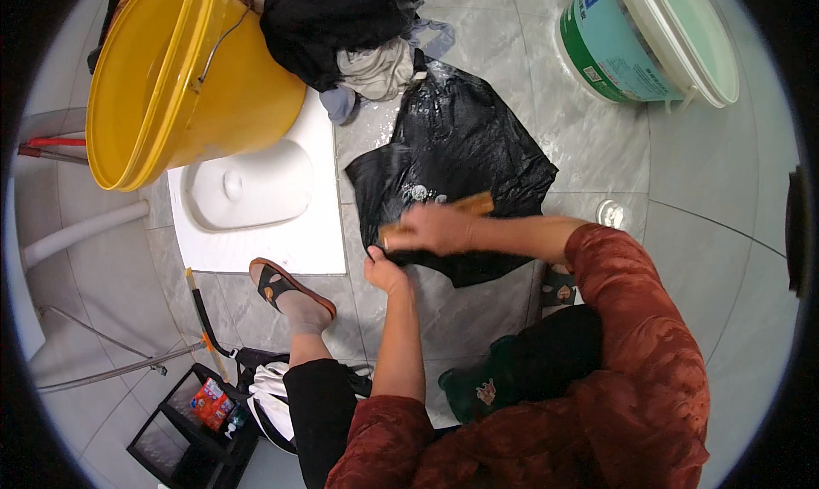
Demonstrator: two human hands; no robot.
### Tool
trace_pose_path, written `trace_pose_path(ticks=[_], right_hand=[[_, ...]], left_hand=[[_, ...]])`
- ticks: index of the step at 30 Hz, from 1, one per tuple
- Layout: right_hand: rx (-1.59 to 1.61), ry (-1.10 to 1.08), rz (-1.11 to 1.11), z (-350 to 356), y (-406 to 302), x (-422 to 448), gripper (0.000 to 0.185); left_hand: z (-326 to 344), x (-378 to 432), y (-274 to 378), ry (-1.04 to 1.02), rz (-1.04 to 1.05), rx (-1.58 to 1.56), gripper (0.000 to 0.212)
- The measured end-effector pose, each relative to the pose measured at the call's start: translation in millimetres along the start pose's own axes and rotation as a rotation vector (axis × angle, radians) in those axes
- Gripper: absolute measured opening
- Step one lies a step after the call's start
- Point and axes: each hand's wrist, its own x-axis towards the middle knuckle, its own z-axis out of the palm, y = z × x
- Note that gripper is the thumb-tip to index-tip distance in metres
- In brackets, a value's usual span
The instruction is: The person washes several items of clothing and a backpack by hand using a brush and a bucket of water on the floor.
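A wet black garment (473,124) lies spread on the grey tiled floor, with white suds on it. My right hand (438,228) is closed around a long brown scrubbing brush (477,204) laid across the cloth; the hand is motion-blurred and hides the brush's middle. At the garment's near left edge, my left hand (384,271) pinches the black fabric between thumb and fingers. Beyond the garment are a bunched light grey cloth (377,70) and a pile of dark clothes (333,25).
A yellow bucket (243,92) stands over the far part of a white squat toilet (320,233). A pale green bucket (620,48) is at the upper right. A clear round object (610,214) lies right of the garment. At the lower left is a black rack (185,425).
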Motion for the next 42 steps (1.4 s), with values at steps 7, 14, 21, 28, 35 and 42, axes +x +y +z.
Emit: trace_pose_path(ticks=[7,14,21,28,35,42], right_hand=[[-0.515,0.161,0.598,-126,134,-12,0.039],[-0.236,0.111,0.158,-48,34,23,0.032],[-0.645,0.368,0.416,-116,131,-3,0.038],[-0.209,0.027,0.236,-31,12,4,0.037],[-0.605,0.067,0.484,-82,64,-118,0.056],[-0.609,0.326,0.584,-104,90,-90,0.049]], left_hand=[[-17,4,2,0.039,0.068,0.439,0.034],[-20,17,4,0.011,0.171,0.655,0.037],[-20,29,-11,-0.052,0.223,0.674,0.038],[-16,16,11,0.031,0.340,0.973,0.038],[-2,25,-7,-0.289,0.411,0.710,0.033],[51,-15,39,-0.502,-0.119,0.217,0.029]])
